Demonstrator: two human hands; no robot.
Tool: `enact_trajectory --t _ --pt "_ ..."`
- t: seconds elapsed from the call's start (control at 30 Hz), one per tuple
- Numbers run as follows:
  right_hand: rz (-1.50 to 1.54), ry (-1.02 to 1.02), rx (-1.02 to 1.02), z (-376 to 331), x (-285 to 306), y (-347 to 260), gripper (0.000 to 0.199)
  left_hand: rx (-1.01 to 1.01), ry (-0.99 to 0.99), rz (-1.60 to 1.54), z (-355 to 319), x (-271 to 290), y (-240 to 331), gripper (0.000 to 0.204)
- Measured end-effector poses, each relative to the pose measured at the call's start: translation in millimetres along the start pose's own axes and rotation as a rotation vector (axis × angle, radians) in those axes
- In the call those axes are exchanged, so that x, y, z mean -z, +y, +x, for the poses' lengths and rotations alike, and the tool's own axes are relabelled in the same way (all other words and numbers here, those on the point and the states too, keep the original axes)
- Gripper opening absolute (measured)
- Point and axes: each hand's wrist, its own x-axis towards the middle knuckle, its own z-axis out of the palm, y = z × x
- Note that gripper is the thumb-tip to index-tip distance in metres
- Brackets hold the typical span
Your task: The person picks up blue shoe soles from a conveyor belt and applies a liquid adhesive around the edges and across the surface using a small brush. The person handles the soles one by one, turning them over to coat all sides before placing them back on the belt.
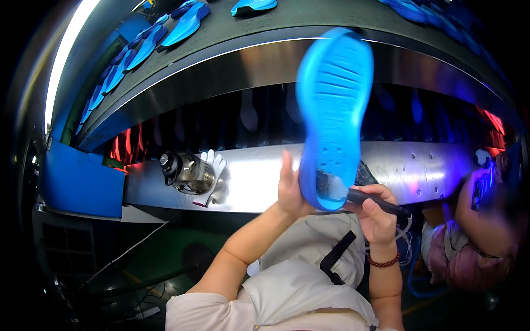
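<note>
A bright blue shoe sole (335,110) stands nearly upright before me, its inner face with grooves and small dimples turned toward me. My left hand (291,193) grips its heel end at the left edge, some fingers hidden behind it. My right hand (378,212) is closed around the black handle of a brush (381,202). The pale brush head lies against the inside of the heel. Part of a dark, speckled thing (364,175) shows behind the sole; I cannot make out what it is.
A dark see-through jug (190,172) with a black lid stands on the metal ledge (248,182), beside a white glove (212,171). Beyond, blue soles (185,26) lie on a green conveyor belt (237,38). A co-worker (469,231) sits at the right.
</note>
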Motion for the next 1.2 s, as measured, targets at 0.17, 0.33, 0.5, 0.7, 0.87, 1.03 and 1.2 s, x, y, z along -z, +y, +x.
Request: enact_trajectory --t 0.17,0.33,0.5,0.7,0.87,1.03,1.2 --pt "-0.862 -0.359 0.042 -3.2 -6.6 -34.7 0.022 0.271 0.011 0.005 -0.5 24.9 16.9 0.062" --pt "-0.991 -0.367 0.146 5.6 -7.1 -47.2 0.020 0.555 -0.088 0.200 8.1 7.6 36.7 0.060" --pt "-1.044 -0.799 -0.082 6.6 -10.9 -64.8 0.018 0.849 -0.011 0.250 4.7 10.6 39.5 0.065" --pt "-1.246 -0.810 0.043 16.2 -18.5 -82.1 0.019 0.920 -0.021 0.365 1.4 16.2 48.8 0.064" --pt "-1.157 -0.817 0.040 21.1 -18.6 -96.8 0.017 0.892 0.038 0.407 -5.6 12.8 63.9 0.064" --pt "-1.211 -0.840 0.042 16.8 -7.1 -91.3 0.018 0.772 0.022 0.465 -5.7 5.6 74.1 0.062" --pt "-1.048 -0.422 -0.028 17.4 -0.4 -89.6 0.019 0.696 0.205 0.245 -12.5 5.6 78.6 0.058"
